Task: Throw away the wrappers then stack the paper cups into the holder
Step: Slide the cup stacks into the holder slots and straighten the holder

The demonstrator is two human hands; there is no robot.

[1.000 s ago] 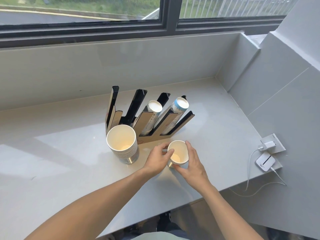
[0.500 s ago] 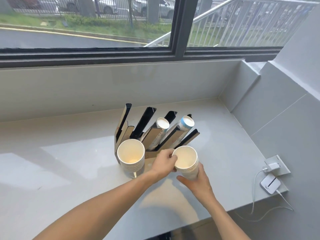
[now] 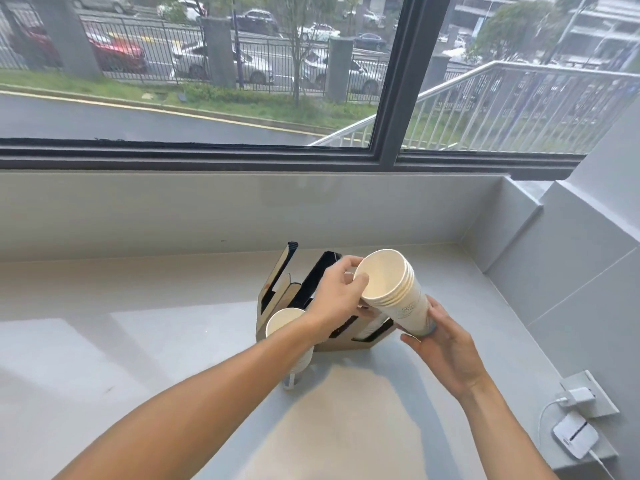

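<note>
A stack of white paper cups (image 3: pixel 398 292) is lifted off the counter and tilted, its open mouth facing up and left. My left hand (image 3: pixel 337 294) grips the stack at the rim. My right hand (image 3: pixel 441 344) supports its bottom end from below. The stack hangs just above the cardboard cup holder (image 3: pixel 287 292), a fan of brown and black slots; most of its right slots are hidden behind my hands. A second stack of cups (image 3: pixel 287 327) stands upright at the holder's front left, partly covered by my left forearm.
The grey counter (image 3: pixel 104 358) ends at a low wall under the window behind and a tiled wall on the right. At the right edge a wall socket (image 3: pixel 585 393) carries a white charger, with a small white device (image 3: pixel 575 438) and cable below it.
Both hands have raised the smaller cup stack from the counter and tipped it sideways over the holder. The camera has tilted up, showing more of the window.
</note>
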